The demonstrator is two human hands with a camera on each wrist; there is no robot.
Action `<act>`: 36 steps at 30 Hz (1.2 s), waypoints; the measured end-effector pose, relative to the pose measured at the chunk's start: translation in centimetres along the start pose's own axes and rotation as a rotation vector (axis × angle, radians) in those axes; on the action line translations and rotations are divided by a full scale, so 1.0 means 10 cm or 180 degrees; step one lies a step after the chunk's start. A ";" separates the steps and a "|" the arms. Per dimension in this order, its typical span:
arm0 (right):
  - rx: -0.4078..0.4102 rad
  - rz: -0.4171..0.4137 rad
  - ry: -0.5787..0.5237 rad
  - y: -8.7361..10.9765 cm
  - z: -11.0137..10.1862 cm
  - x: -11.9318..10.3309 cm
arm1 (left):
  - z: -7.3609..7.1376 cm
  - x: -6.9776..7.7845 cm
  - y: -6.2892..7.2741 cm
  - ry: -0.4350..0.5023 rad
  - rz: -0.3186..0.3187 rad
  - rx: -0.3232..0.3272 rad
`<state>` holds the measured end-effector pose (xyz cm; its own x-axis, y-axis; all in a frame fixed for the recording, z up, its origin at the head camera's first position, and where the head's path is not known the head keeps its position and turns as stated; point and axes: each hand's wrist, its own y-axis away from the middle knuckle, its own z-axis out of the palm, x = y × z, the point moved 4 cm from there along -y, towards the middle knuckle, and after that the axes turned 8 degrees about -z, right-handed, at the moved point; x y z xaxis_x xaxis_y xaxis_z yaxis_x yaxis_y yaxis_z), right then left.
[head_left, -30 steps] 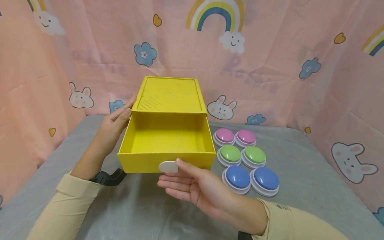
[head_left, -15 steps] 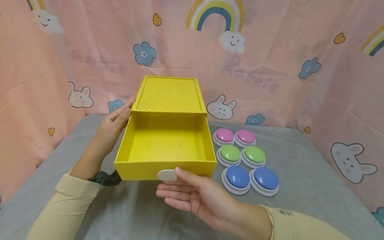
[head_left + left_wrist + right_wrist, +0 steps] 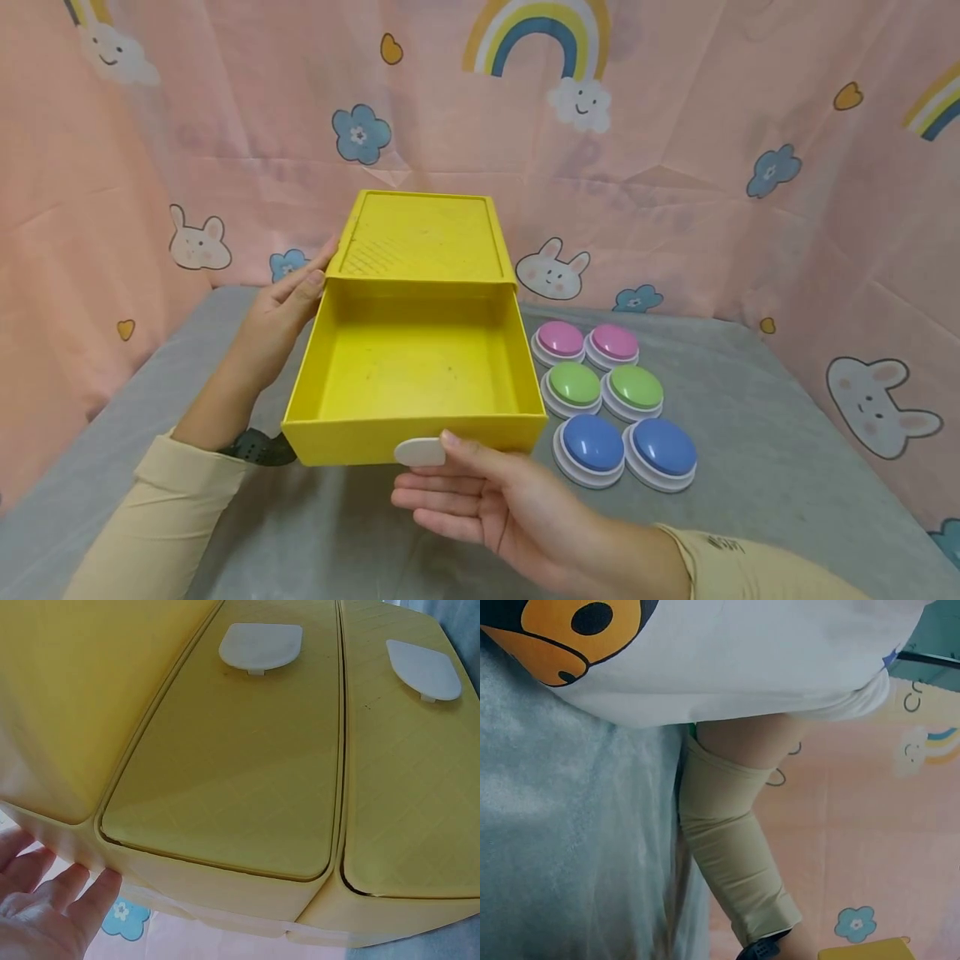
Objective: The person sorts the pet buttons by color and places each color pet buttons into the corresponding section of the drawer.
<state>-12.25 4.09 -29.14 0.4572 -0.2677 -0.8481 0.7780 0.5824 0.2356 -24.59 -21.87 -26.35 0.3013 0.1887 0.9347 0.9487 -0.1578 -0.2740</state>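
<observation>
In the head view a yellow drawer cabinet point(image 3: 423, 237) stands in the middle, its top drawer point(image 3: 420, 354) pulled out with a bare inside. My left hand point(image 3: 281, 312) rests with extended fingers against the cabinet's left side; in the left wrist view its fingertips point(image 3: 101, 889) touch the cabinet edge. My right hand point(image 3: 495, 500) pinches the right end of the white drawer handle point(image 3: 420, 452), thumb on top, other fingers stretched out below the drawer front. Lower drawers point(image 3: 225, 765) with white handles are closed in the left wrist view. The right wrist view shows no right hand.
Right of the cabinet, round push buttons on white bases stand in pairs: pink point(image 3: 561, 338), green point(image 3: 575, 383) and blue point(image 3: 592, 442). A grey cloth point(image 3: 772, 467) covers the table. Pink printed fabric point(image 3: 675, 167) hangs behind and at the sides.
My right hand has drawn the top drawer farther out toward me, by its handle. The left hand has stayed against the cabinet's side. The buttons have not moved.
</observation>
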 end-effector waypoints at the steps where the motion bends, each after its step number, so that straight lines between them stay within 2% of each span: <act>1: 0.0000 0.0007 -0.0007 0.00 0.00 0.00 | 0.00 0.00 0.00 -0.0007 -0.0001 0.0003; 17: -0.0116 -0.0026 0.0086 0.00 -0.06 0.05 | 0.01 -0.01 -0.01 0.0004 -0.0004 -0.0014; 22: -0.0238 0.0114 0.0371 0.10 -0.07 0.04 | 0.02 -0.01 -0.01 0.0029 -0.0004 -0.0027; 26: -0.0320 0.0019 0.0420 0.27 -0.12 -0.05 | 0.02 -0.01 -0.01 0.0034 -0.0012 -0.0021; 29: -0.0559 -0.0488 0.0347 0.37 -0.18 -0.19 | 0.01 0.00 0.00 0.0005 -0.0024 0.0007; 33: -0.0846 -0.1535 0.0589 0.48 -0.32 -0.40 | 0.00 0.01 0.00 -0.0036 -0.0038 0.0035; 36: -0.0677 -0.2063 0.0940 0.53 -0.41 -0.58 | 0.00 0.01 0.01 -0.0032 -0.0036 0.0024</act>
<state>-12.58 11.86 -24.95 -0.2233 -0.4082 -0.8852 0.7386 0.5217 -0.4269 -24.49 -21.85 -26.24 0.2914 0.2002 0.9354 0.9528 -0.1482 -0.2651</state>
